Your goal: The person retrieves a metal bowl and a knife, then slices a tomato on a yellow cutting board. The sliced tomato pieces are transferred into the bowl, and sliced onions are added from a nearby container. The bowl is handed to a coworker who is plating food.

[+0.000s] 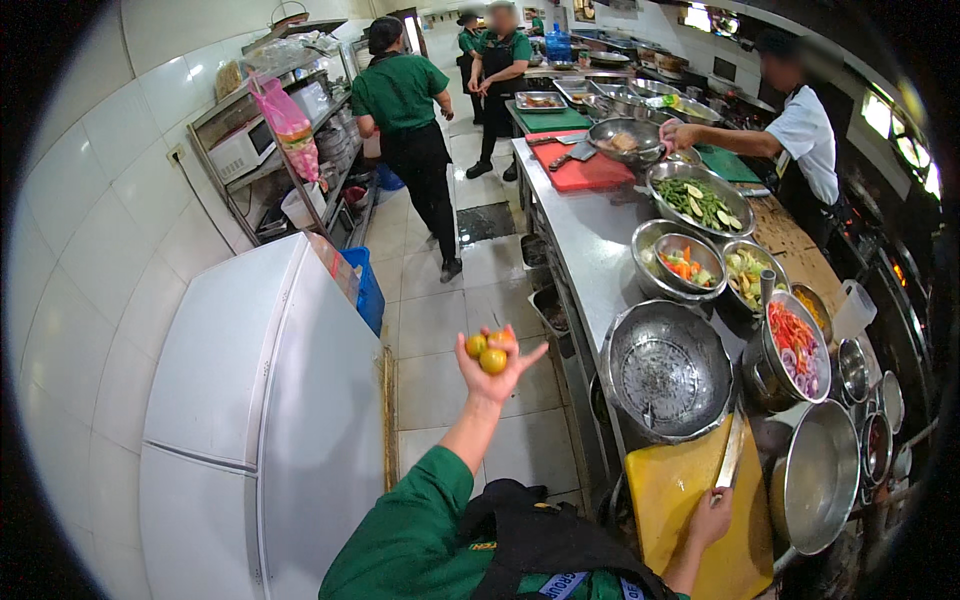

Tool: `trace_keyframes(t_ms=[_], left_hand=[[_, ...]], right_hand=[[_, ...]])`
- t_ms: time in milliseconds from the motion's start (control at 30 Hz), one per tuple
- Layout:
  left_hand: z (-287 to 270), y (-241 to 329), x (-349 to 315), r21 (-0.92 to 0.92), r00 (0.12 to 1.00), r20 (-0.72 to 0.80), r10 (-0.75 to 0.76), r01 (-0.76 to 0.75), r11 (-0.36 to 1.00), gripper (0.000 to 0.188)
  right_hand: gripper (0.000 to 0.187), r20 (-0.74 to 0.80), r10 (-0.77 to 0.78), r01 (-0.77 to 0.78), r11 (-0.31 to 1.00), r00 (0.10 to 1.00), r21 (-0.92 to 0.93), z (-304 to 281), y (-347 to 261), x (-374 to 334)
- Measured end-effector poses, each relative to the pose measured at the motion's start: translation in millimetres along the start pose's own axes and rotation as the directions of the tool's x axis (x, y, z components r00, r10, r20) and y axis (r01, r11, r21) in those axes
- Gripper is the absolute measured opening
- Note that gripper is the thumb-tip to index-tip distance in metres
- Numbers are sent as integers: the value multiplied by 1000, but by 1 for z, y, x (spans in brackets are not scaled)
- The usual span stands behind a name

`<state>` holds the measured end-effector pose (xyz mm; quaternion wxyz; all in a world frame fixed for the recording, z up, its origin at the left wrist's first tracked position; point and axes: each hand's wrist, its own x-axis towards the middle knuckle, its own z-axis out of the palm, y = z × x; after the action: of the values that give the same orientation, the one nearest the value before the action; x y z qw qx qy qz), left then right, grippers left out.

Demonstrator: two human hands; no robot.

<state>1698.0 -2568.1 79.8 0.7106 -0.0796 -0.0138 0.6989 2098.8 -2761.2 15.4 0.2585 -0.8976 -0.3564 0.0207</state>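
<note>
Clearly, both our hands are occupied. Our left hand [492,372] is raised over the aisle floor [425,365], off the left edge of the steel tabletop [592,262], with its palm turned up. Its fingers are partly curled about a cluster of small round yellow-orange fruits [492,361], at least three, while one digit sticks out to the right, away from them. We cannot tell the exact kind of fruit.

Our right hand [710,517] is closed around the handle of a knife [732,452] at the near end of the tabletop. We see the blade pointing away from us, lying along the right side of a yellow cutting board [665,500], its tip near a wide metal basin [668,370]. That basin, wet inside, stands just beyond the board, close to the tabletop's left edge.

Right of the board we have a deep steel pan [818,480], tilted toward us. Beyond it a metal pot [765,375] leans over, showing sliced red vegetables [790,328] and purple onion [800,372]. Farther along the tabletop are a bowl of cut green vegetables [695,205] and, near the far end, a red cutting board [570,172].
</note>
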Motion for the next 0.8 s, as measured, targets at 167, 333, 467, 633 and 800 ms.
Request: trace_keyframes(t_ms=[167, 333, 467, 633, 800], left_hand=[[90, 0, 36, 30, 876, 474, -86, 82, 996, 35], [89, -4, 33, 46, 855, 500, -140, 136, 990, 35], [49, -4, 31, 30, 941, 322, -102, 98, 995, 33], [30, 8, 31, -16, 977, 209, -41, 45, 999, 33], [27, 22, 26, -5, 984, 176, 22, -21, 1000, 34]], right_hand=[[15, -61, -101, 100, 995, 993, -9, 5, 7, 0], [13, -7, -33, 33, 999, 999, 41, 6, 10, 2], [12, -20, -37, 38, 999, 999, 35, 6, 6, 3], [12, -91, -75, 77, 997, 993, 19, 4, 4, -1], [13, -52, -48, 49, 999, 997, 19, 2, 4, -1]])
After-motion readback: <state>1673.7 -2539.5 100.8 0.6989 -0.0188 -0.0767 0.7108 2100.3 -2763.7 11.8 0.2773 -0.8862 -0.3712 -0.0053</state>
